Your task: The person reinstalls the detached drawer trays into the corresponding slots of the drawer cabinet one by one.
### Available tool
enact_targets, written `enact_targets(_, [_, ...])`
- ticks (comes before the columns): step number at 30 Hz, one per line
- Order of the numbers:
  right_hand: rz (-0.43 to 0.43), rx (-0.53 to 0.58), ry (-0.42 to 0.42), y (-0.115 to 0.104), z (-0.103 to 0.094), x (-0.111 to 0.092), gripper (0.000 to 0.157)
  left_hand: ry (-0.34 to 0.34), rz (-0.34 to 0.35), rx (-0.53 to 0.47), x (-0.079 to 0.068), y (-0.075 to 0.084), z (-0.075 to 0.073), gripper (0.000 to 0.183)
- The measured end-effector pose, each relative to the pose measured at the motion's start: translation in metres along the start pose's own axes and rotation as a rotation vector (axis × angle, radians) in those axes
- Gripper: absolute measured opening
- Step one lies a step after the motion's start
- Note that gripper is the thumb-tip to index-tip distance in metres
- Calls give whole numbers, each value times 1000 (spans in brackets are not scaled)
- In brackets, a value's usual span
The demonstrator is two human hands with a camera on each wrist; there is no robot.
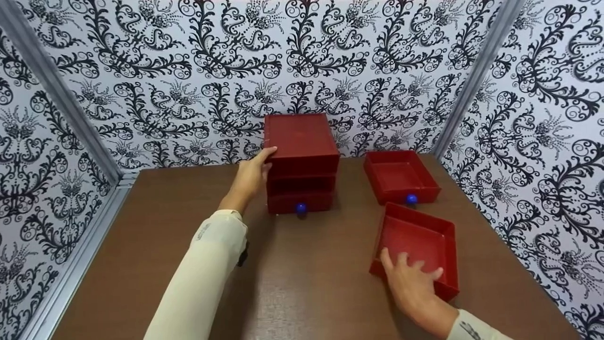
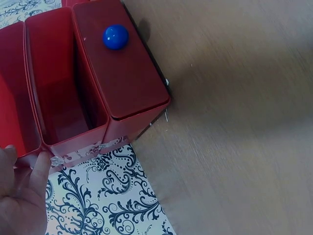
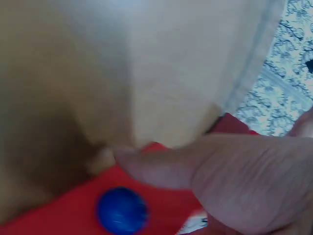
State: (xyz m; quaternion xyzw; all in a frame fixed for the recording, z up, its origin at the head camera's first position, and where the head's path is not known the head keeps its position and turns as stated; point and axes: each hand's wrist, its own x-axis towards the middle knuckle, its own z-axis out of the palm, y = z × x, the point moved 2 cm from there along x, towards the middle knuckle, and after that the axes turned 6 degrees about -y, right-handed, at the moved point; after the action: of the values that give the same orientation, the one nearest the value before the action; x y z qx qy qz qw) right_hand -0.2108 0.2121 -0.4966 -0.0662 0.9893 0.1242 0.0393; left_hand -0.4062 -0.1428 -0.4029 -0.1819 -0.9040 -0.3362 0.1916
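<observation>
A red drawer cabinet stands at the back middle of the table. Its lowest drawer, with a blue knob, is in place, and the two slots above it gape. My left hand grips the cabinet's left front edge near the top; in the left wrist view its fingertips lie against the side wall by the slots. On the right lies a removed red drawer, skewed. Over its near end my right hand spreads its fingers. In the right wrist view the thumb is above that drawer's blue knob.
Another removed red drawer sits behind, near the back right corner, its blue knob facing forward. Patterned walls with metal corner posts enclose the brown table at the back and sides.
</observation>
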Motion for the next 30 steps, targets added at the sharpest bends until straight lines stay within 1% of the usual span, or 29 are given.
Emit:
enact_targets(3, [-25, -8, 4, 5, 10, -3, 89, -3, 2, -2, 0, 0, 1, 44])
enact_targets(6, [-51, -14, -16, 9, 14, -4, 98, -5, -2, -3, 0, 0, 1, 44])
enact_targets(8, [-67, 10, -52, 12, 14, -4, 102, -7, -7, -2, 0, 0, 1, 44])
enact_targets(10, [-73, 56, -107, 13, 12, -3, 106, -12, -13, 0, 0, 1, 0, 44])
enact_targets(13, [-79, 108, -166, 13, 8, -3, 107, -23, -20, 3, 0, 1, 0, 44])
enact_targets(15, [-92, 97, -161, 11, 7, -4, 104, -31, -31, 11, 0, 0, 0, 45])
enact_targets(20, [-132, 41, -93, 1, 3, -10, 90, -31, -39, 28, 0, 0, -1, 45])
enact_targets(23, [-153, 61, -89, -7, -1, -14, 84, -18, -26, 28, 0, 0, -1, 44])
enact_targets(26, [-180, 72, -78, -16, -7, -19, 80, -12, -18, 30, 0, 0, 0, 44])
enact_targets(30, [-228, 68, -42, -30, -18, -24, 81, -19, -27, 29, 0, 0, -1, 44])
